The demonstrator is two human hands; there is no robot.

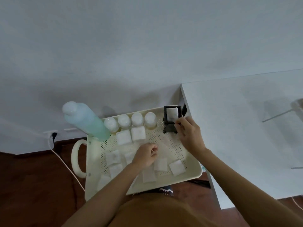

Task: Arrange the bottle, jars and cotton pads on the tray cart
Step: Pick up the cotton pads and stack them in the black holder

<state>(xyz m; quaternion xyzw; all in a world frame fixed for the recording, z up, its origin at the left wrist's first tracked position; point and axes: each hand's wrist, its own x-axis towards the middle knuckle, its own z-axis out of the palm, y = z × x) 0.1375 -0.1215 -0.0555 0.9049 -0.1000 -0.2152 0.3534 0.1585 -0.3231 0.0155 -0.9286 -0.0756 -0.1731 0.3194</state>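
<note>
Bottle (85, 122): far-left corner of the tray cart (193, 173); tall, likely heavy; grip mid-body.
Jars (129, 121): four along the far rim; rigid, take by sides.
Cotton pads (177, 167): scattered on the tray; soft, light; pinch edges.
Left hand (146, 155): curled over the pads; contents unclear.
Right hand (190, 135): fingertips pinched at the black holder (171, 119), which holds pads.

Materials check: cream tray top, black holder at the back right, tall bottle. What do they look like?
Cream perforated tray: looks like painted sheet metal or plastic, matte; punched holes, rolled rim; cannot tell which. Black rectangular holder: dark matte frame, probably plastic or metal wire. Tall translucent bottle: frosted plastic by its look, pale blue-green contents showing through.
</note>
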